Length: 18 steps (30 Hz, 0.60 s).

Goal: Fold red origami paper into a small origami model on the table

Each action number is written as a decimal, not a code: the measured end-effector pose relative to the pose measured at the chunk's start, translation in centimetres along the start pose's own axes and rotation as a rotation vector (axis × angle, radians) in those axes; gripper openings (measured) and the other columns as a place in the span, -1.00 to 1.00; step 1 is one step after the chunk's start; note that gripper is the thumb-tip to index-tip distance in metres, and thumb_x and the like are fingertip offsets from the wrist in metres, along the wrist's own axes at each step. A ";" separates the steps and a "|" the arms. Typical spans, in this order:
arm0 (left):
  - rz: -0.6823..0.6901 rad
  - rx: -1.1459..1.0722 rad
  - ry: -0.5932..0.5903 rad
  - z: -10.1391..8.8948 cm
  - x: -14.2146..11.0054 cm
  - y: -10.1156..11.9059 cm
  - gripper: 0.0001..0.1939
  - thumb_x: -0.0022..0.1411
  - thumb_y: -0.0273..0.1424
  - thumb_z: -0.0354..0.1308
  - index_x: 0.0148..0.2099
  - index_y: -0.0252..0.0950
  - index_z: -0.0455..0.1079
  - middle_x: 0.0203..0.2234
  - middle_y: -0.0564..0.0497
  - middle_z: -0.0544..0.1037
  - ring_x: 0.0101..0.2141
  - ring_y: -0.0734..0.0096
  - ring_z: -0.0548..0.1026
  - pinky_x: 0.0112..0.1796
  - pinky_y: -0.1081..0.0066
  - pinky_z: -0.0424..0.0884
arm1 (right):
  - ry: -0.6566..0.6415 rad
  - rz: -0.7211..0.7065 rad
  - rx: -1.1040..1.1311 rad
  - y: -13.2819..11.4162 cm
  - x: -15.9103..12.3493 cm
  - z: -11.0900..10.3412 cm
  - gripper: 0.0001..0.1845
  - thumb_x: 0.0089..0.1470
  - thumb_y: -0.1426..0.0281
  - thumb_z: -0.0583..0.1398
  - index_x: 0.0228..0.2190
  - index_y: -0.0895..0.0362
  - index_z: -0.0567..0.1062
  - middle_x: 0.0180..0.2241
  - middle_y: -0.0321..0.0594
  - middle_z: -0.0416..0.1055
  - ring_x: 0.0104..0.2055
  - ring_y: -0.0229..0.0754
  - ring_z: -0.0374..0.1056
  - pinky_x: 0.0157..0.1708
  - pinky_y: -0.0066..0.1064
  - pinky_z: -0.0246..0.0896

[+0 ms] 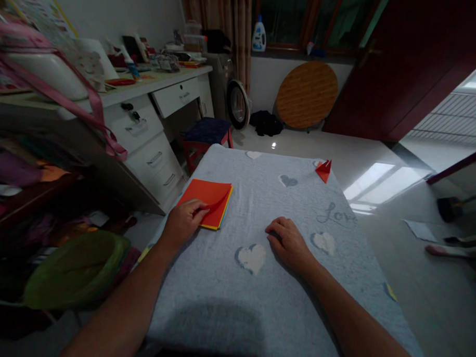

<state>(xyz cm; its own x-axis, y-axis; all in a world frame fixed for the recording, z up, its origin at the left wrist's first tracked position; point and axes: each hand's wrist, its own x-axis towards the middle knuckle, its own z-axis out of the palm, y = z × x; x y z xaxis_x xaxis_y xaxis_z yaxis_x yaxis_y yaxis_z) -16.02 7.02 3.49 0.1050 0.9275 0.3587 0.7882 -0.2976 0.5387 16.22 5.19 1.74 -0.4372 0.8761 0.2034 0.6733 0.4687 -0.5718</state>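
Note:
A stack of colored paper (206, 195) lies at the left of the cloth-covered table (226, 282), an orange-red sheet on top and yellow and blue edges showing beneath. My left hand (185, 218) pinches the near edge of that top sheet, and its right corner curls up off the stack. To the right, my right hand (288, 240) rests on the cloth with its fingers curled inward; whether anything is under them is hidden. A folded red paper piece (323, 171) stands at the table's far right corner, apart from both hands.
Beyond the table's far left is a stool (208, 130) with a dark seat. A white desk (153, 160) with drawers runs along the left, and a green basket (79, 266) sits at the lower left. A round wooden tabletop (307, 95) leans against the back wall.

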 end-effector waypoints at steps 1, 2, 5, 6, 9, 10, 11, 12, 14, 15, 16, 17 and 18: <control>0.022 0.023 0.055 -0.1 0.0 0.4 -0.82 0.25 -0.35 0.09 -0.32 -0.28 0.47 -0.38 -0.04 0.58 -0.32 0.27 0.53 -0.25 0.33 0.39 | -0.002 -0.001 0.001 0.0 0.0 0.0 -0.85 0.13 0.55 0.16 -0.26 0.14 0.49 -0.21 -0.10 0.40 -0.13 -0.07 0.27 -0.05 -0.18 0.21; 0.052 0.049 0.105 -0.1 -0.1 0.8 -0.83 0.26 -0.36 0.09 -0.33 -0.28 0.46 -0.40 -0.03 0.57 -0.32 0.27 0.52 -0.25 0.34 0.38 | -0.004 -0.001 0.003 -0.1 0.0 -0.1 -0.85 0.13 0.55 0.16 -0.26 0.14 0.49 -0.21 -0.10 0.40 -0.13 -0.07 0.27 -0.05 -0.18 0.21; 0.178 0.133 0.197 -0.2 -0.1 2.2 -0.83 0.28 -0.38 0.11 -0.37 -0.28 0.42 -0.44 -0.03 0.55 -0.35 0.27 0.49 -0.26 0.33 0.36 | -0.010 0.002 0.010 0.0 -0.1 -0.1 -0.86 0.13 0.54 0.15 -0.27 0.13 0.48 -0.21 -0.10 0.40 -0.12 -0.06 0.28 -0.04 -0.16 0.22; 0.230 0.153 0.205 0.0 -0.2 2.7 -0.82 0.29 -0.39 0.11 -0.38 -0.28 0.41 -0.45 -0.03 0.54 -0.35 0.27 0.48 -0.27 0.33 0.36 | -0.008 0.005 0.017 0.0 -0.1 0.0 -0.85 0.14 0.54 0.14 -0.26 0.13 0.48 -0.21 -0.10 0.40 -0.12 -0.06 0.28 -0.04 -0.15 0.23; 0.398 0.165 0.151 0.7 -0.5 4.1 -0.82 0.33 -0.41 0.09 -0.35 -0.28 0.41 -0.44 -0.04 0.55 -0.37 0.30 0.46 -0.30 0.35 0.35 | 0.100 0.029 0.040 0.2 -0.3 0.6 -0.66 0.13 0.49 0.14 -0.02 0.15 0.39 -0.11 -0.03 0.36 -0.05 -0.01 0.28 0.01 -0.09 0.25; 0.447 0.160 0.114 1.0 -0.6 4.5 -0.81 0.35 -0.41 0.08 -0.34 -0.27 0.42 -0.43 -0.05 0.56 -0.36 0.30 0.46 -0.29 0.35 0.35 | 0.175 0.038 0.033 0.2 -0.4 0.7 -0.52 0.12 0.46 0.15 0.09 0.16 0.31 -0.03 0.02 0.32 0.01 0.03 0.25 0.05 -0.05 0.23; 0.490 0.153 0.072 1.3 -0.8 4.9 -0.80 0.36 -0.41 0.06 -0.34 -0.27 0.43 -0.41 -0.06 0.57 -0.35 0.31 0.47 -0.29 0.35 0.36 | 0.255 0.043 0.014 0.1 -0.4 0.8 -0.39 0.11 0.44 0.17 0.19 0.17 0.19 0.05 0.07 0.26 0.09 0.07 0.20 0.10 0.00 0.19; 0.514 0.145 0.026 1.7 -1.1 5.3 -0.78 0.37 -0.40 0.05 -0.34 -0.26 0.43 -0.40 -0.06 0.57 -0.35 0.31 0.47 -0.27 0.35 0.36 | 0.326 0.040 -0.016 0.0 -0.5 0.9 -0.27 0.10 0.41 0.19 0.26 0.17 0.08 0.12 0.11 0.19 0.17 0.11 0.13 0.15 0.05 0.13; 0.517 0.118 -0.103 2.2 -1.5 6.3 -0.76 0.38 -0.36 0.04 -0.34 -0.24 0.44 -0.39 -0.07 0.56 -0.32 0.30 0.47 -0.23 0.32 0.38 | 0.385 0.011 -0.094 -0.5 -0.5 0.8 -0.19 0.09 0.40 0.20 0.30 0.13 0.02 0.22 0.13 0.06 0.27 0.17 0.00 0.22 0.12 -0.01; 0.516 0.100 -0.167 2.5 -1.8 6.8 -0.76 0.38 -0.34 0.05 -0.34 -0.23 0.44 -0.38 -0.07 0.56 -0.31 0.30 0.48 -0.21 0.31 0.40 | 0.372 -0.013 -0.133 -0.7 -0.5 0.7 -0.23 0.09 0.40 0.21 0.28 0.09 0.09 0.24 0.10 0.04 0.29 0.18 -0.04 0.24 0.14 -0.07; 0.526 0.088 -0.222 2.7 -2.0 7.3 -0.76 0.38 -0.32 0.04 -0.32 -0.22 0.44 -0.36 -0.07 0.56 -0.30 0.30 0.48 -0.20 0.31 0.41 | 0.342 -0.039 -0.167 -0.9 -0.6 0.5 -0.32 0.08 0.42 0.21 0.23 0.04 0.21 0.25 0.04 0.06 0.31 0.19 -0.06 0.25 0.16 -0.12; 0.541 0.086 -0.260 3.0 -2.1 7.9 -0.76 0.40 -0.33 0.02 -0.31 -0.22 0.44 -0.34 -0.07 0.56 -0.28 0.29 0.48 -0.18 0.29 0.42 | 0.306 -0.064 -0.195 -1.1 -0.6 0.3 -0.43 0.08 0.45 0.21 0.14 0.00 0.35 0.24 -0.03 0.12 0.31 0.18 -0.06 0.26 0.17 -0.18; 0.564 0.091 -0.286 3.2 -2.3 8.4 -0.75 0.41 -0.34 0.00 -0.29 -0.21 0.44 -0.33 -0.07 0.57 -0.27 0.29 0.49 -0.17 0.28 0.42 | 0.270 -0.087 -0.215 -1.2 -0.6 0.1 -0.56 0.08 0.47 0.21 0.02 -0.03 0.46 0.21 -0.10 0.20 0.31 0.16 -0.03 0.27 0.16 -0.23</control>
<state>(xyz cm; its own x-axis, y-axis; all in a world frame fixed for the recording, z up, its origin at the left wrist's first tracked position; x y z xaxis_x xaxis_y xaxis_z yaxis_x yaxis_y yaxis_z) -7.69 3.16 4.73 0.6663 0.6617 0.3438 0.6119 -0.7487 0.2550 15.61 4.11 2.17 -0.3441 0.8169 0.4629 0.7632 0.5305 -0.3689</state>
